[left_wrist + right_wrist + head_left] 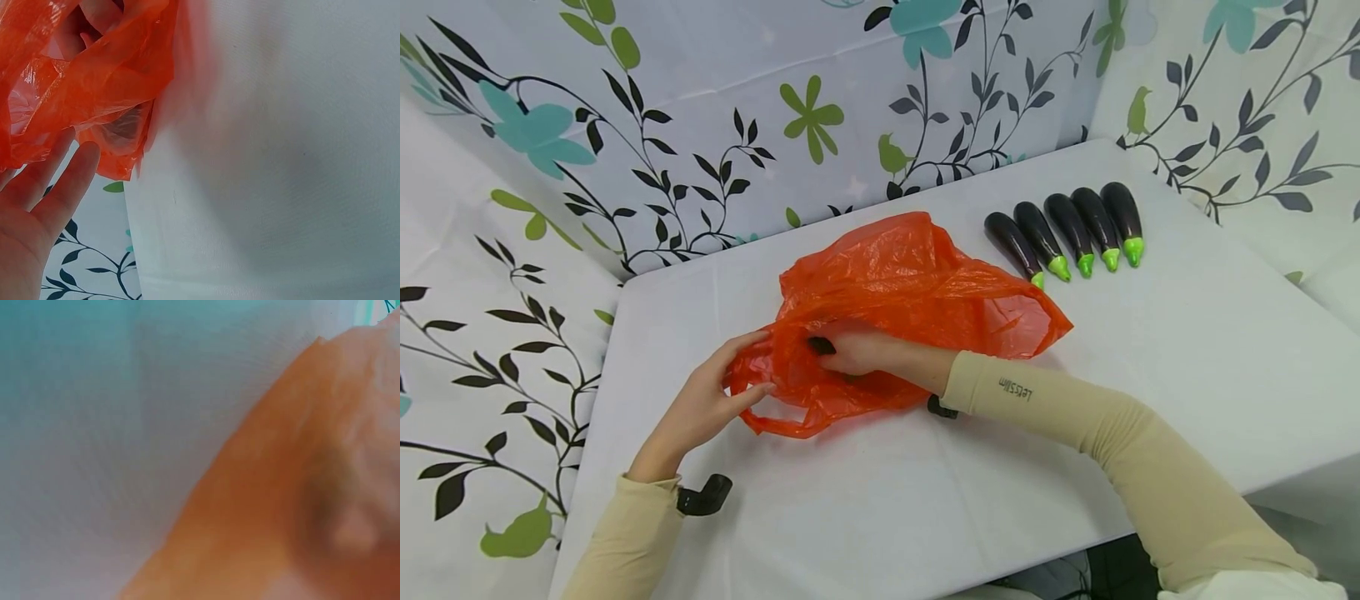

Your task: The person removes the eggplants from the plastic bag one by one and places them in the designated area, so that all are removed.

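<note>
A thin orange-red plastic bag (880, 275) lies crumpled on the table, its mouth toward the left. My left hand (709, 408) is at that mouth, thumb and fingers spread and touching the film; in the left wrist view its fingers (69, 181) look straight. Reaching inside the bag is my right hand (853, 348), partly covered by film. A small dark piece (822, 345) shows at its fingers; what it is, and whether they grip it, is unclear. Through the film in the left wrist view a greyish dark patch (125, 124) appears. The right wrist view is blurred by orange film (231, 506).
Several dark purple eggplants (1078, 225) with green caps lie in a row at the back right; the leftmost one is close to the bag. The table (1210, 350) has a white cloth. Patterned curtains (820, 67) hang behind and at the sides.
</note>
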The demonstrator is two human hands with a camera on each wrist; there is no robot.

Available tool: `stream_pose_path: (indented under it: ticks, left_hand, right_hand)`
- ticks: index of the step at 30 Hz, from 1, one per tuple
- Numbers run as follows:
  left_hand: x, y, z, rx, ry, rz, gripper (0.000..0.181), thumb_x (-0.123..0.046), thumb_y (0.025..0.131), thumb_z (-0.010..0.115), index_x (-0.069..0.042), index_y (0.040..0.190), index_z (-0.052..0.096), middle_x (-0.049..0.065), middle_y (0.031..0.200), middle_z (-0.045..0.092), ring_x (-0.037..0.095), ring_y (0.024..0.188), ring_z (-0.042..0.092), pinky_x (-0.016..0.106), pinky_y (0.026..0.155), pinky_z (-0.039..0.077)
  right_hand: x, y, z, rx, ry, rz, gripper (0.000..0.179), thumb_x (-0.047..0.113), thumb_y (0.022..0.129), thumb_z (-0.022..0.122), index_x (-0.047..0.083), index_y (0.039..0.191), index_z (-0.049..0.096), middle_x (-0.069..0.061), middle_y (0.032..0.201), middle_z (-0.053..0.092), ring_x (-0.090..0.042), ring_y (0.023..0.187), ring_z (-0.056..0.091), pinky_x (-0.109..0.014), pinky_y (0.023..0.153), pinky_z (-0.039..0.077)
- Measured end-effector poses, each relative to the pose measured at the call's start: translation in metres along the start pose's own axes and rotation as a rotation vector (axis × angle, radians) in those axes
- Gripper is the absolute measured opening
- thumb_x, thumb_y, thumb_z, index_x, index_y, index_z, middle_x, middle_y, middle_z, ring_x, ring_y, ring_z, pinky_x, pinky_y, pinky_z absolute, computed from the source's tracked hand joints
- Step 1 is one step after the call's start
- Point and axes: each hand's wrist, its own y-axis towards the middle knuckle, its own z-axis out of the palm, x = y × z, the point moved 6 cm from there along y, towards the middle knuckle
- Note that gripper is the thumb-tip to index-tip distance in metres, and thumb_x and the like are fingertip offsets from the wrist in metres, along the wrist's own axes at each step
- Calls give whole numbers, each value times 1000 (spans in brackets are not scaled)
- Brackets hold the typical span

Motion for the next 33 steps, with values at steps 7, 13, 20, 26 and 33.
stream_pose_path:
  ticks: [7,13,20,26,33]
  left_hand:
    - [1,0,1,4,-2,-6,63,-14,83,67,-14,139,37,7,136,45,22,116,49,14,85,45]
    - [-1,1,-1,-7,-5,25,63,-11,83,68,-13,138,38,7,137,44,22,115,51,13,85,45]
    - [-2,2,-4,-19,-1,34,63,-11,82,68,-12,138,38,6,138,44,21,114,51,13,84,46]
    - [-1,1,-4,-17,-9,22,62,-11,83,68,-11,138,38,7,138,44,22,114,51,15,84,47]
    - [-2,1,-5,-18,-21,12,62,-11,83,68,-11,138,39,8,136,46,21,112,51,15,82,47]
  right_hand:
    - [-5,-1,0,-36,53,31,61,46,75,70,37,128,41,14,123,43,-6,116,33,-31,98,39]
    - [-11,-6,3,-27,93,45,51,43,78,70,37,123,48,14,123,42,-6,116,33,-33,101,36]
    - [-19,-24,3,78,233,103,38,31,85,65,25,122,57,7,126,47,-11,117,38,-36,105,34]
    - [-23,-43,-5,139,409,158,43,26,87,63,24,128,52,3,128,48,-13,114,41,-34,102,36]
    - [-25,-74,-17,225,524,214,46,29,87,63,34,130,48,4,130,49,-14,111,46,-32,90,47]
